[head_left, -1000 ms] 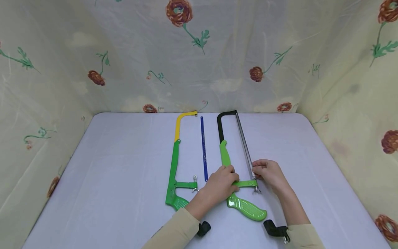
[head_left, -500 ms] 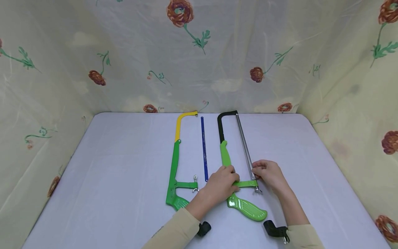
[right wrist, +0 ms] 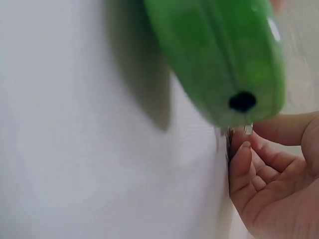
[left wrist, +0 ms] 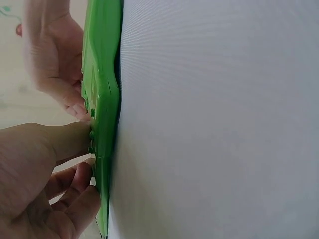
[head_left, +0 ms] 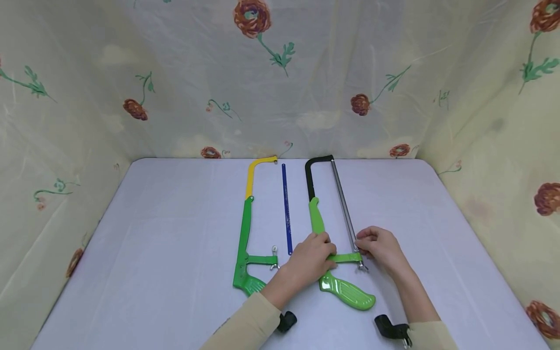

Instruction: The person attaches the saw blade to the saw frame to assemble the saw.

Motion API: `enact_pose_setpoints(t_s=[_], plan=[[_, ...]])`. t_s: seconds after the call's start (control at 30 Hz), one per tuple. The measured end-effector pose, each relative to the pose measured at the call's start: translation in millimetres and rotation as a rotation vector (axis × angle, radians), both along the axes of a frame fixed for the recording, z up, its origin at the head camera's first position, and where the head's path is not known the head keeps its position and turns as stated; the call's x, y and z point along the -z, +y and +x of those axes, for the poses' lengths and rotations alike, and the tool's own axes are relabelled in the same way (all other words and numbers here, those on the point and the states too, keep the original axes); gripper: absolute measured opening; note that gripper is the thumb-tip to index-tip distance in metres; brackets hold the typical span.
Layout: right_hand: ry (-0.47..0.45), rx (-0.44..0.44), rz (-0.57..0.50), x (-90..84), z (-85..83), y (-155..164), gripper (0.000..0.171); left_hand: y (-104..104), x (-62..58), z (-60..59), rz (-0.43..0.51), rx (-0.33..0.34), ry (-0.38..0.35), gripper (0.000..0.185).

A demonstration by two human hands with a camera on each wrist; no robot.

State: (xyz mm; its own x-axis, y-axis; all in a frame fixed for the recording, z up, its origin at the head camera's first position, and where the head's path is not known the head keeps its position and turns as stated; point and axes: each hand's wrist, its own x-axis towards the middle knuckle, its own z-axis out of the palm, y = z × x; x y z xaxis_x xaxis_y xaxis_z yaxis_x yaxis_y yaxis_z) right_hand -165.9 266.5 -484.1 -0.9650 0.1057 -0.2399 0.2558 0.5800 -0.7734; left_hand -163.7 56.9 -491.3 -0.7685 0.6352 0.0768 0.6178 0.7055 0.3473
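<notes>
A light green and black hacksaw (head_left: pixel 347 292) lies on the table, its grey blade (head_left: pixel 343 201) running along the right side of the frame. My left hand (head_left: pixel 309 256) grips the frame where the green cross arm meets it; in the left wrist view thumb and fingers sit against the green frame (left wrist: pixel 103 99). At the blade's near end my right hand (head_left: pixel 384 250) pinches the blade just above the wing nut (head_left: pixel 363 267). The green handle (right wrist: pixel 219 59) hides part of that grip in the right wrist view, with the right hand (right wrist: pixel 279 186) behind it.
To the left lies a second hacksaw (head_left: pixel 244 233), dark green and yellow, with no blade in its frame. A loose blue blade (head_left: pixel 287 209) rests between the two saws. Patterned cloth (head_left: pixel 183 87) walls the table's back and sides.
My right hand has shifted slightly toward me along the blade's near end. The left hand and both saws have stayed in place.
</notes>
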Motion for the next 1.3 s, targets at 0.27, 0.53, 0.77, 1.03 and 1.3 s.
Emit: enact_pose_setpoints(t_s=[0.27,0.53,0.77,1.03,1.3], plan=[[-0.015,-0.014,-0.042,-2.1,8.5,4.0,0.022,0.0,0.8,-0.3,-0.001,0.003,-0.002,0.025],[-0.067,-0.059,-0.033,-5.7,15.2,9.9,0.022,0.6,2.2,-0.2,-0.002,-0.001,0.005,0.025],[-0.097,-0.104,-0.023,-7.9,19.4,15.3,0.021,1.3,2.2,-0.5,-0.001,-0.007,-0.004,0.025],[-0.158,-0.190,-0.047,-11.7,23.9,20.5,0.019,1.0,1.3,-1.1,-0.006,0.000,0.003,0.026],[-0.178,-0.234,-0.057,-11.8,25.4,23.8,0.018,0.1,2.2,-1.6,-0.014,0.002,0.011,0.026]])
